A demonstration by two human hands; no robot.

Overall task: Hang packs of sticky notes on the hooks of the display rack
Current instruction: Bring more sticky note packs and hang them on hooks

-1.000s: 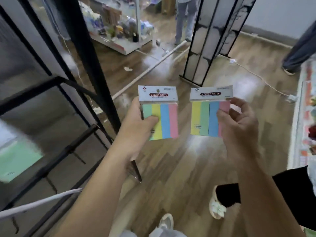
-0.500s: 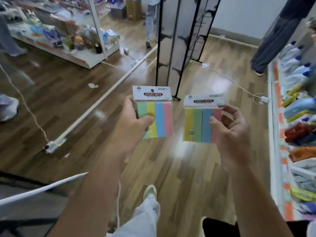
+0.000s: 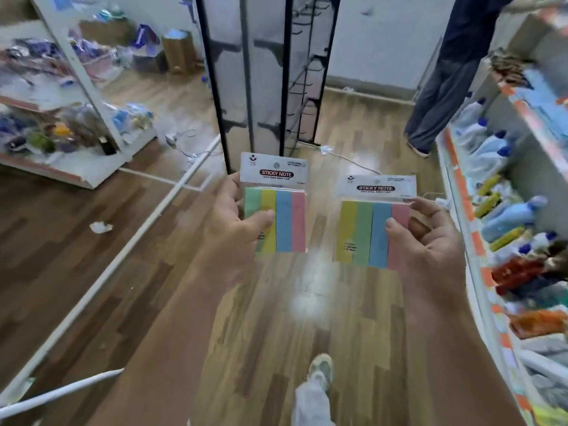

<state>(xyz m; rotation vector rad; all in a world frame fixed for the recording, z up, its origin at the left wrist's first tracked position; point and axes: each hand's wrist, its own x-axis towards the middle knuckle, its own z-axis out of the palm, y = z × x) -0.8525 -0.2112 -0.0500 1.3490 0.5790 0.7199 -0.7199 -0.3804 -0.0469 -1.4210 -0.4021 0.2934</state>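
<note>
Two packs were in play, one per hand, both held up in front of the person, above the floor, neither on a hook.

The left pack (image 3: 287,222) had a white header card reading STICKY NOTE and strips in green, yellow, blue, pink. The left hand (image 3: 229,229) gripped it by its left edge, thumb curled across the green and yellow strips, fingers behind. The right pack (image 3: 367,232) had the same header, strips in yellow, green, blue, pink. The right hand (image 3: 430,241) pinched its right edge, thumb on the pink strip, fingers curled behind. The packs were side by side, apart, not touching.

The display rack (image 3: 255,72) stood straight ahead beyond the packs. It was black-framed upright panels on the floor, with a column of black hooks (image 3: 302,75) on its right section.

The wood-look floor (image 3: 270,318) had a crumpled white scrap (image 3: 100,227) off to the left and a white cable (image 3: 347,159) near the rack's foot. A white shelf unit (image 3: 76,72) at left held blurred goods. The shelving at right (image 3: 461,192) was stocked with blue-capped bottles (image 3: 488,149) and yellow ones. Another person's dark trouser legs (image 3: 445,87) stood beside that shelving. The holder's own shoe (image 3: 321,368) showed below the packs.
</note>
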